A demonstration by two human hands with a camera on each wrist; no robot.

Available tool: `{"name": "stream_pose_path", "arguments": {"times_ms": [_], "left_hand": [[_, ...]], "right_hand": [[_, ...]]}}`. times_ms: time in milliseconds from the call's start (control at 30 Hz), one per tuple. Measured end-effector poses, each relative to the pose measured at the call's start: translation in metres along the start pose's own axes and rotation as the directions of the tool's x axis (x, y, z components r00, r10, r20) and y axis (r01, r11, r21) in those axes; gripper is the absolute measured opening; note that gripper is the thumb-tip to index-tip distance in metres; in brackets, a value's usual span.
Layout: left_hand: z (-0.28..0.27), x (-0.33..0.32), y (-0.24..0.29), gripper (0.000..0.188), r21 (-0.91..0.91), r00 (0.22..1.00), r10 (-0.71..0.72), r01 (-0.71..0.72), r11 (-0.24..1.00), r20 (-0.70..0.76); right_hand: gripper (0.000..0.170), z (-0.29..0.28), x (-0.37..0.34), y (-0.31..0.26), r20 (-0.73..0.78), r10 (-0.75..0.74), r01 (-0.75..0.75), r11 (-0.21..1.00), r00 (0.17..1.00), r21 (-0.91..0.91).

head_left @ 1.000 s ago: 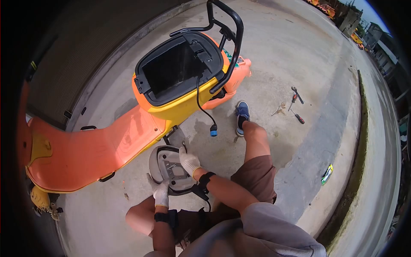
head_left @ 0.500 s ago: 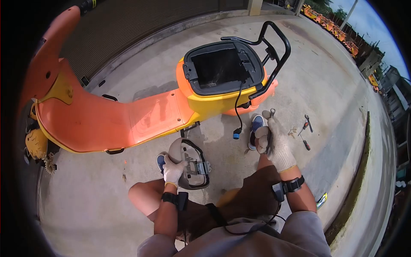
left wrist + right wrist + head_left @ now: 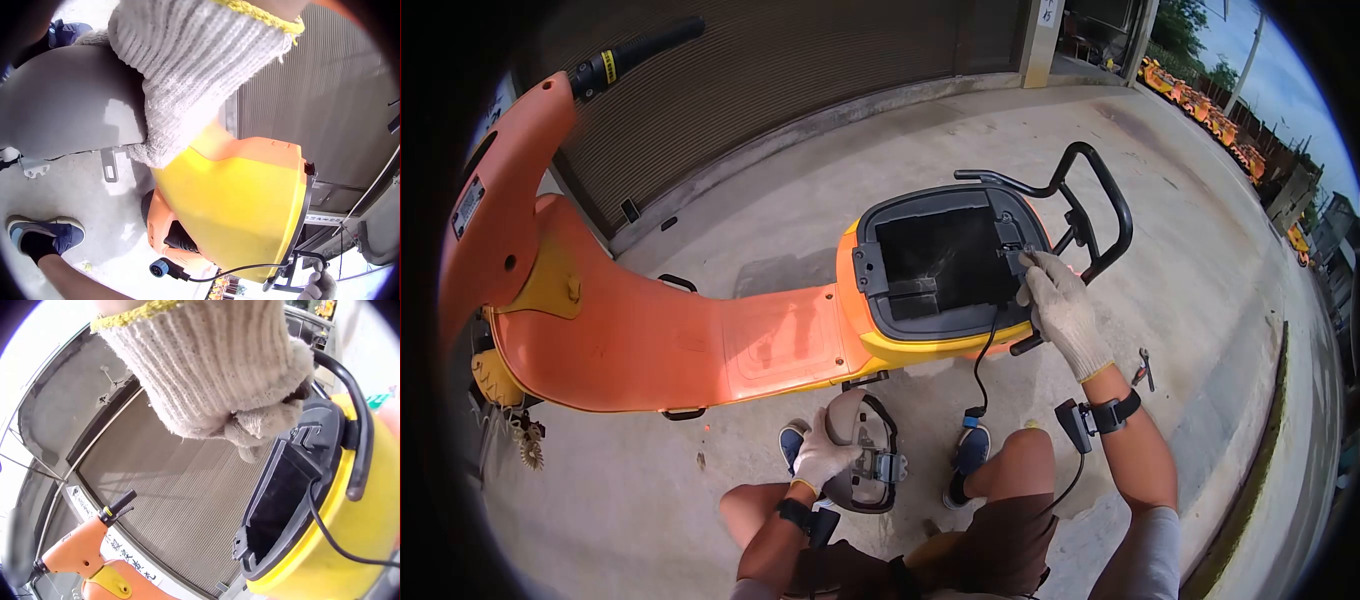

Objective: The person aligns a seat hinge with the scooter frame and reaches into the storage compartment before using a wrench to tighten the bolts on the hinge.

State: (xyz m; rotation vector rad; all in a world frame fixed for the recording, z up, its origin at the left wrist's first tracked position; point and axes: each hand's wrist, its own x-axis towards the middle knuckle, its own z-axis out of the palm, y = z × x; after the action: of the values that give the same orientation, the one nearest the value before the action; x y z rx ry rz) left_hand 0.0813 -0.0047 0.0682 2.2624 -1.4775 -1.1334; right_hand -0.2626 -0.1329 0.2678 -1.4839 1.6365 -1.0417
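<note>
My gloved left hand (image 3: 824, 462) grips the edge of a grey-brown scooter seat (image 3: 845, 412), underside turned right with a metal hinge (image 3: 890, 468) showing. The seat is off the scooter, between the knees; in the left wrist view the glove overlaps the seat (image 3: 62, 106). My gloved right hand (image 3: 1068, 312) is raised over the rear rim of the scooter's open seat compartment (image 3: 880, 318). Its fingers are curled around a wrench, mostly hidden by the glove; a dark end (image 3: 301, 391) shows in the right wrist view.
An orange and yellow scooter (image 3: 775, 340) stands across the front, with a black rear rack (image 3: 1112, 200). A black cable with a blue connector (image 3: 972, 420) hangs from the compartment. Hand tools (image 3: 1144, 368) lie on the concrete at right. A shutter wall (image 3: 800, 110) stands behind.
My right hand has left the seat, swung right with the wrench, then reached forward over the compartment's rear. My left hand stays on the seat, which has turned. The head view has tilted up.
</note>
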Motion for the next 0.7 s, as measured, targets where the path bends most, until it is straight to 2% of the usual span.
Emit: {"name": "stream_pose_path", "arguments": {"times_ms": [33, 67, 100, 167, 233, 300, 367, 433, 467, 500, 533, 567, 600, 667, 700], "left_hand": [[0.000, 0.002, 0.001, 0.116, 0.045, 0.999, 0.044, -0.043, 0.998, -0.019], [0.002, 0.009, -0.002, 0.117, 0.092, 0.998, 0.056, -0.055, 0.994, -0.010], [-0.001, 0.015, 0.003, 0.117, 0.093, 0.999, 0.039, -0.039, 0.995, -0.007], [-0.005, 0.011, 0.020, 0.121, 0.154, 0.994, 0.017, -0.033, 0.987, 0.107], [-0.005, 0.015, 0.038, 0.124, 0.198, 0.981, -0.046, 0.008, 0.980, 0.188], [0.000, 0.024, 0.050, 0.125, 0.325, 0.968, -0.002, -0.081, 0.942, 0.249], [-0.002, 0.031, 0.070, 0.120, 0.376, 0.959, -0.037, -0.075, 0.924, 0.281], [0.000, 0.041, 0.080, 0.111, 0.445, 0.946, -0.077, -0.075, 0.893, 0.314], [0.010, 0.045, 0.071, 0.094, 0.459, 0.968, 0.046, -0.158, 0.874, 0.245], [0.015, 0.050, 0.065, 0.094, 0.457, 0.967, 0.039, -0.155, 0.876, 0.254], [0.018, 0.055, 0.060, 0.085, 0.455, 0.963, 0.070, -0.185, 0.871, 0.259], [0.021, 0.060, 0.058, 0.079, 0.452, 0.960, 0.104, -0.217, 0.865, 0.261], [0.020, 0.059, 0.061, 0.073, 0.447, 0.966, 0.101, -0.202, 0.872, 0.240], [0.026, 0.062, 0.061, 0.073, 0.447, 0.958, 0.083, -0.203, 0.871, 0.274], [0.028, 0.063, 0.061, 0.073, 0.454, 0.950, 0.070, -0.209, 0.866, 0.303]], "right_hand": [[0.041, 0.000, 0.004, -0.001, 0.055, 0.053, -0.058, 0.995, 0.997, 0.085], [0.042, 0.000, 0.010, 0.004, 0.121, 0.041, -0.060, 0.985, 0.992, 0.160], [0.041, 0.003, 0.014, 0.000, 0.136, 0.050, -0.070, 0.987, 0.989, 0.146], [0.042, 0.004, 0.018, -0.002, 0.191, 0.020, -0.064, 0.972, 0.981, 0.228], [0.045, 0.003, 0.026, 0.005, 0.205, 0.006, -0.050, 0.976, 0.979, 0.211], [0.047, 0.003, 0.031, 0.005, 0.181, -0.017, -0.014, 0.985, 0.983, 0.170], [0.047, 0.001, 0.039, 0.017, 0.218, -0.003, -0.056, 0.964, 0.976, 0.261], [0.045, -0.003, 0.045, 0.017, 0.245, 0.079, -0.159, 0.932, 0.966, 0.327], [0.044, -0.006, 0.047, 0.011, 0.256, 0.087, -0.182, 0.909, 0.963, 0.375], [0.043, -0.008, 0.049, 0.006, 0.266, 0.094, -0.203, 0.883, 0.959, 0.423], [0.041, -0.010, 0.054, 0.005, 0.229, 0.101, -0.196, 0.875, 0.968, 0.442], [0.038, -0.009, 0.055, -0.007, 0.163, 0.135, -0.191, 0.895, 0.977, 0.403], [0.037, -0.006, 0.059, -0.017, 0.189, 0.124, -0.193, 0.893, 0.974, 0.406], [0.036, 0.005, 0.070, -0.033, 0.220, 0.116, -0.199, 0.894, 0.968, 0.401], [0.035, 0.014, 0.076, -0.042, 0.302, 0.144, -0.249, 0.905, 0.942, 0.345]]}}
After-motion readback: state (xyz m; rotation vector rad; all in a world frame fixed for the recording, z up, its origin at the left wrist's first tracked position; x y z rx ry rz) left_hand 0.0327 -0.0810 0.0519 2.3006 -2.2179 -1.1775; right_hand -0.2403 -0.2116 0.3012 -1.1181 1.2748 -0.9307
